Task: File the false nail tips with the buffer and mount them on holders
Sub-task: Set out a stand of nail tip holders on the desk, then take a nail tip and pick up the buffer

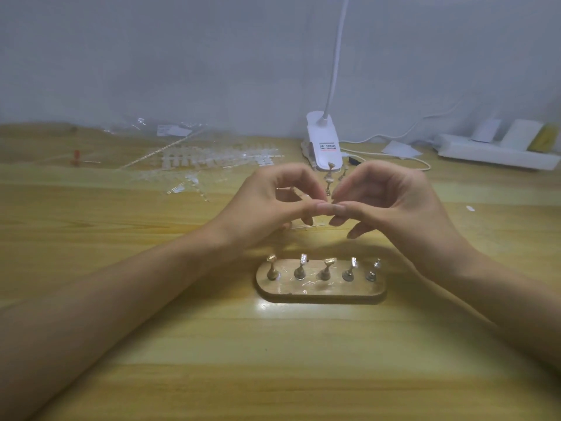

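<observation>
My left hand (273,205) and my right hand (385,202) meet above the wooden table, fingers curled, thumb tips touching. Between the fingertips they pinch something tiny and clear, likely a false nail tip (331,205), too small to make out. A strip of clear nail tips (306,227) lies on the table just under the hands. In front of them stands an oval wooden base (321,294) carrying several small metal holders (299,270), some with a clear tip on top. No buffer shows in view.
Sheets of clear nail tips (212,159) and plastic wrapping (170,130) lie scattered at the back left. A white clip lamp (323,141) stands behind the hands, loose holders (329,177) beside it. A white power strip (498,150) sits back right; a red object (76,156) far left.
</observation>
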